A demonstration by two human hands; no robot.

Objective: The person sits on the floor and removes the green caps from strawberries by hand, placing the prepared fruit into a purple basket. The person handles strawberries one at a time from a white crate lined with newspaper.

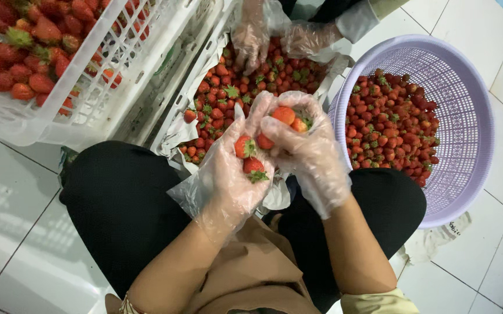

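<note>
Both my hands wear loose clear plastic gloves and meet over my lap. My left hand (231, 174) cups two red strawberries (250, 157) in its palm, green caps showing. My right hand (312, 154) curls around a few more strawberries (285, 116), one of them orange-red on top. The two hands touch at the fingertips. Just beyond them lies a paper-lined white crate (176, 131) full of small strawberries.
Another person's gloved hands (263, 35) dig in the far end of the lined crate. A lilac round basket (472, 134) with sorted strawberries sits at my right. A white slatted crate (88, 104) of bigger strawberries stands at upper left. White tile floor surrounds my black-clad knees.
</note>
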